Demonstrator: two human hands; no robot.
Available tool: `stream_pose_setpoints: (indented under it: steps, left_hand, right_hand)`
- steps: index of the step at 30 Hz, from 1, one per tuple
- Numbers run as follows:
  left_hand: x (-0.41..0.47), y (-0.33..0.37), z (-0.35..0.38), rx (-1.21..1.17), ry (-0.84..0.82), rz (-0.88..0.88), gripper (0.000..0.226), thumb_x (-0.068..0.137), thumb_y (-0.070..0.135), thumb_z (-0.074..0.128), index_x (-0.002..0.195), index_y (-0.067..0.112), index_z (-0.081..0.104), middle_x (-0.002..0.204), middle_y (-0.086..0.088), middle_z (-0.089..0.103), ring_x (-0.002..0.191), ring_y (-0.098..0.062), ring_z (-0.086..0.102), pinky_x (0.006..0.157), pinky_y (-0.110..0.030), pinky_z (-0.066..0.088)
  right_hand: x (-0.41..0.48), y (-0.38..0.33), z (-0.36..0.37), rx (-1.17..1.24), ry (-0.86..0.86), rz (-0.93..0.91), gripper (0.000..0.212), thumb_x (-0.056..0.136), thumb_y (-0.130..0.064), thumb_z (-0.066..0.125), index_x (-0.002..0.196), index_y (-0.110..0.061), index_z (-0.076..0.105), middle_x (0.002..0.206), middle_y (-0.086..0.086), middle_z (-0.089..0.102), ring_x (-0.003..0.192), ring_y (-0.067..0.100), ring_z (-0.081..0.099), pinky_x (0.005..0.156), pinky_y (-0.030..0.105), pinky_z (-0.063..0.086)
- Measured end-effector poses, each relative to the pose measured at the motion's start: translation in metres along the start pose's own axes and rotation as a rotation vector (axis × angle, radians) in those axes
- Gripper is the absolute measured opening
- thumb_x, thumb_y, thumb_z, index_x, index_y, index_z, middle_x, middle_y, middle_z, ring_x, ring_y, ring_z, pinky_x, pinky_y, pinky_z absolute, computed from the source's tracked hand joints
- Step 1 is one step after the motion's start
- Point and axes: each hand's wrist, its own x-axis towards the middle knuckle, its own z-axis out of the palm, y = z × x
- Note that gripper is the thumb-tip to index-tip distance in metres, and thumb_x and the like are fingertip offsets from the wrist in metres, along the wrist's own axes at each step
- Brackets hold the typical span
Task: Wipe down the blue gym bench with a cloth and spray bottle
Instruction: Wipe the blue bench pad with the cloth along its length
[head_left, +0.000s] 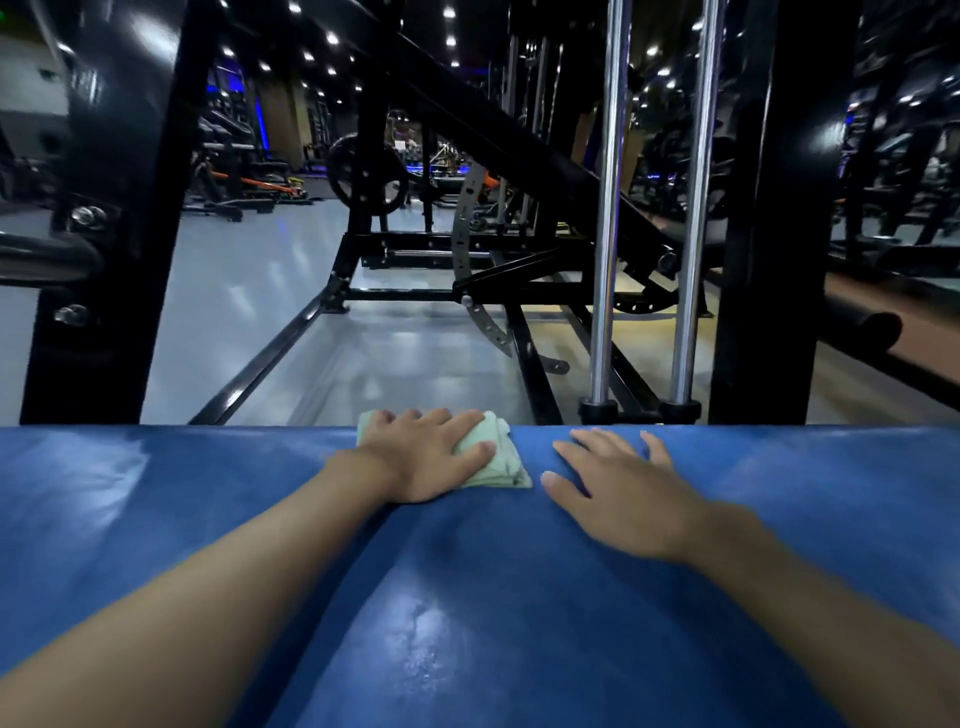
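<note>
The blue gym bench (156, 519) fills the lower half of the head view, its padded top shiny with wet streaks. A folded pale green cloth (501, 457) lies at the bench's far edge. My left hand (426, 457) presses flat on the cloth with straight fingers that reach the far edge. My right hand (618, 488) rests flat on the bare blue pad just right of the cloth, fingers spread. No spray bottle is in view.
Beyond the bench stands a black machine frame (779, 208) with two chrome guide rods (608, 208). An inclined black bench frame (493, 291) sits on the grey floor (249, 291). A black upright (104, 208) rises at the left.
</note>
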Motion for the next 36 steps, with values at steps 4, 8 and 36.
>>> stream_pose_setpoints:
  steps: [4, 8, 36]
  left_hand:
    - [-0.008, -0.017, 0.003, 0.032, 0.033, -0.048, 0.061, 0.092, 0.071, 0.013, 0.149, 0.049, 0.019, 0.150, 0.009, 0.040, 0.135, -0.023, 0.040, 0.106, -0.048, 0.026]
    - [-0.005, -0.016, 0.003, 0.017, 0.038, -0.020, 0.060, 0.093, 0.069, 0.015, 0.149, 0.046, 0.020, 0.149, 0.007, 0.040, 0.133, -0.024, 0.040, 0.103, -0.050, 0.028]
    - [-0.058, -0.176, -0.001, 0.048, 0.017, -0.263, 0.064, 0.085, 0.075, 0.003, 0.142, 0.054, 0.024, 0.149, 0.010, 0.043, 0.137, -0.021, 0.039, 0.110, -0.050, 0.020]
  right_hand:
    - [0.013, -0.043, 0.001, 0.164, 0.082, -0.098, 0.057, 0.103, -0.051, 0.018, 0.155, -0.028, 0.019, 0.162, -0.011, 0.016, 0.150, 0.007, 0.002, 0.121, 0.045, -0.003]
    - [0.019, -0.060, 0.020, 0.097, 0.043, -0.126, 0.064, 0.101, -0.056, 0.016, 0.157, -0.026, 0.007, 0.165, -0.011, 0.004, 0.150, 0.005, -0.004, 0.121, 0.046, -0.005]
    - [0.041, -0.160, 0.021, 0.053, -0.054, -0.275, 0.064, 0.098, -0.062, 0.019, 0.154, -0.032, 0.015, 0.165, -0.006, 0.002, 0.150, 0.012, -0.008, 0.119, 0.052, -0.009]
